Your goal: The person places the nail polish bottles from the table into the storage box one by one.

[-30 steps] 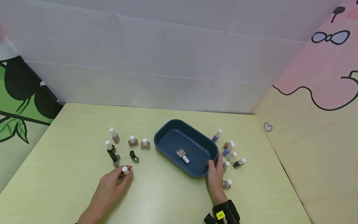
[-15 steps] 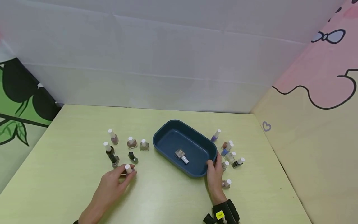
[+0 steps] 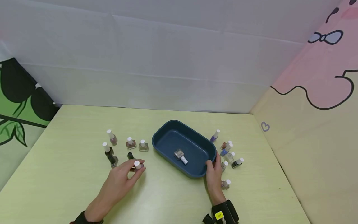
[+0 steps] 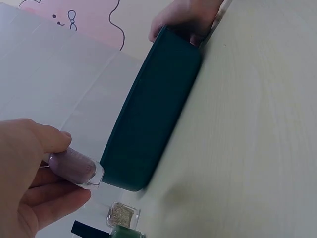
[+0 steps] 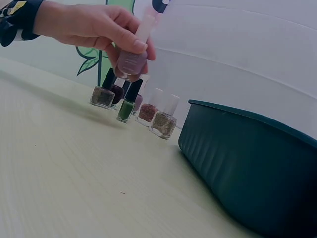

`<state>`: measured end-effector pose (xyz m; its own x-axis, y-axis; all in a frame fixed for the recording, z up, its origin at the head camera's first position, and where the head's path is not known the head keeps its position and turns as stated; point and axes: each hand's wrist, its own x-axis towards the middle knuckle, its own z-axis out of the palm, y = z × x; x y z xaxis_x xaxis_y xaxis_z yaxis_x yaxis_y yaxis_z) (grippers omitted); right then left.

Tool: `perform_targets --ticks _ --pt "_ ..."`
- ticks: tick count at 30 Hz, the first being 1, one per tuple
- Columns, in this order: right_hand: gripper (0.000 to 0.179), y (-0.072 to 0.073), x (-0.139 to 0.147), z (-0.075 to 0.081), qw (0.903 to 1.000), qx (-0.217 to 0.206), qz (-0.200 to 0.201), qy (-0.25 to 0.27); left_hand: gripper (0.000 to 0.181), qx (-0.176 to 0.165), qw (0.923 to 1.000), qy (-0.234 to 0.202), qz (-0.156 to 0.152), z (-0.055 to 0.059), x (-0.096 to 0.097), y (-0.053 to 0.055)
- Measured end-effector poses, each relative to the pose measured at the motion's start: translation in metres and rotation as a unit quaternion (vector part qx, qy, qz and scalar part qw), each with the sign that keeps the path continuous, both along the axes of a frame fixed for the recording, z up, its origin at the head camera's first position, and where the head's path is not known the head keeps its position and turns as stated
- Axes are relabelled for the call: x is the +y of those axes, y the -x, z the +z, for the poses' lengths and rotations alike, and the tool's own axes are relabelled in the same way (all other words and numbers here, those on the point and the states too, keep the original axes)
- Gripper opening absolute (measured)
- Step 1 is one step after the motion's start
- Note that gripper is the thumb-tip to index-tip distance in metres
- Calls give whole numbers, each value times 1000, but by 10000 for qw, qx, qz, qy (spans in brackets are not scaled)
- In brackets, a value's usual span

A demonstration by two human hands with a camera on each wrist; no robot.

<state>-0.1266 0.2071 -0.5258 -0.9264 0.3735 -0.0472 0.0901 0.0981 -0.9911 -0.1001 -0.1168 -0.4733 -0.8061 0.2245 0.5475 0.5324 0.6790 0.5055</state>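
Between thumb and fingers my left hand (image 3: 120, 178) pinches a mauve nail polish bottle (image 4: 74, 166) with a white cap, held above the table in the right wrist view. The dark teal tray (image 3: 170, 137) stands to its right. One clear nail polish bottle (image 3: 179, 154) with a silvery cap lies on its side inside the tray. My right hand (image 3: 214, 180) grips the tray's near right corner, thumb at the rim and fingers along the outer wall. A green polish bottle (image 5: 126, 110) with a black cap stands just behind the left hand, partly hidden in the head view.
Left of the tray stand several polish bottles, among them a gold glitter one (image 5: 163, 123) and a reddish one (image 3: 130, 143). More are grouped to the right, including a purple one (image 3: 214, 137) and a dark one (image 3: 237, 163). A white wall (image 3: 167, 62) rises behind the table.
My left hand has moved right toward the tray with the mauve nail polish bottle, and now partly covers the green bottle. The right hand keeps its grip on the tray.
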Motion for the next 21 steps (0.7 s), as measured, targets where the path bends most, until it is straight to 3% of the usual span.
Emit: perform_targets --ticks 6,16,21 --pt "66 -1 0 0 10000 -7 13 -12 31 -14 9995 301 -63 12 8 8" --pt "65 2 2 -4 10000 -19 19 24 24 -228 9989 328 -235 23 27 29" --pt "65 2 1 -2 10000 27 20 -12 29 -38 9982 400 -442 28 37 37"
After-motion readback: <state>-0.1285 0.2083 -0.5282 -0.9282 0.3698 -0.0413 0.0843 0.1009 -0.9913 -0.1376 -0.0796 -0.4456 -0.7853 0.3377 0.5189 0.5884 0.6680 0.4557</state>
